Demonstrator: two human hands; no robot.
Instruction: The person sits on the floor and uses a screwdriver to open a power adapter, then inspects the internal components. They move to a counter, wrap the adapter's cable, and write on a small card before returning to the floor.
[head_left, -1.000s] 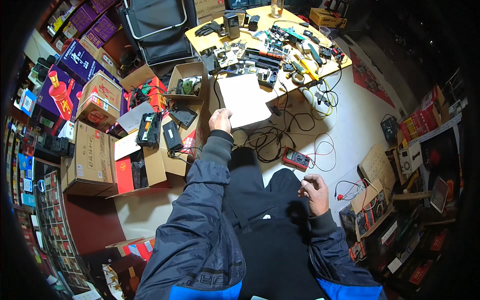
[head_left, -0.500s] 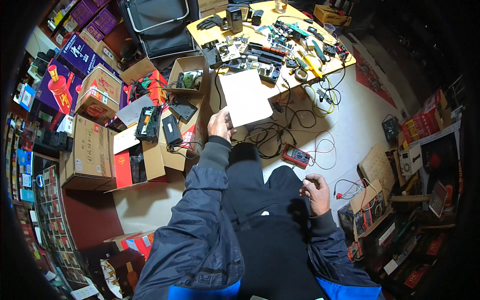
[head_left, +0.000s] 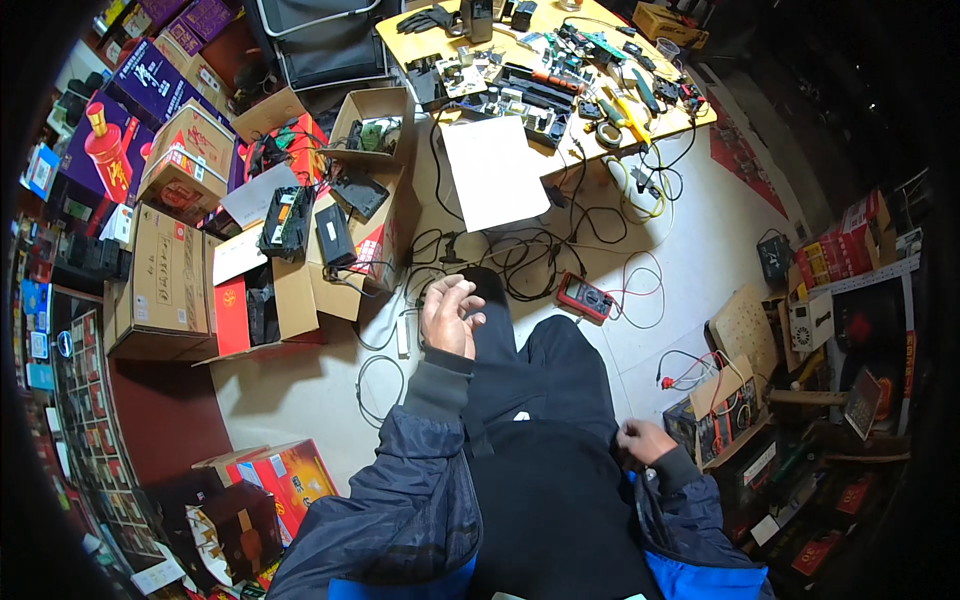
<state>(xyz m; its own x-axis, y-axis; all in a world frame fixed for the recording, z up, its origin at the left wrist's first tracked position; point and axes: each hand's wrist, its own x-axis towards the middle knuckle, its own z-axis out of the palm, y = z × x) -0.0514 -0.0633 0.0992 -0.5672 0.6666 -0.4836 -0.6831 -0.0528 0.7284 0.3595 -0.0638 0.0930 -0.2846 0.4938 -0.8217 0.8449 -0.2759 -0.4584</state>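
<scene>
My left hand (head_left: 452, 316) is raised above my left thigh, its fingers loosely bent and apart, with nothing in them. Beyond it a white sheet (head_left: 494, 175) lies at the table's front edge and sticks out over the floor; a gap separates it from my fingers. My right hand (head_left: 645, 441) is low beside my right hip, close to the jacket's open edge. Its fingers point inward and are partly hidden, so I cannot see whether they grip anything. A red multimeter (head_left: 584, 299) with red and black leads lies on the floor ahead of my knees.
The yellow table (head_left: 690, 125) carries circuit boards, tools and an opened black device (head_left: 535, 105). Black cables (head_left: 520, 260) tangle on the floor below. Cardboard boxes (head_left: 165, 275) with electronic parts crowd the left. At right stand a box of wires (head_left: 735, 400) and a wooden board (head_left: 750, 330).
My left hand has let go of the white sheet's near edge and drawn back toward me. My right hand has moved down and back to my hip.
</scene>
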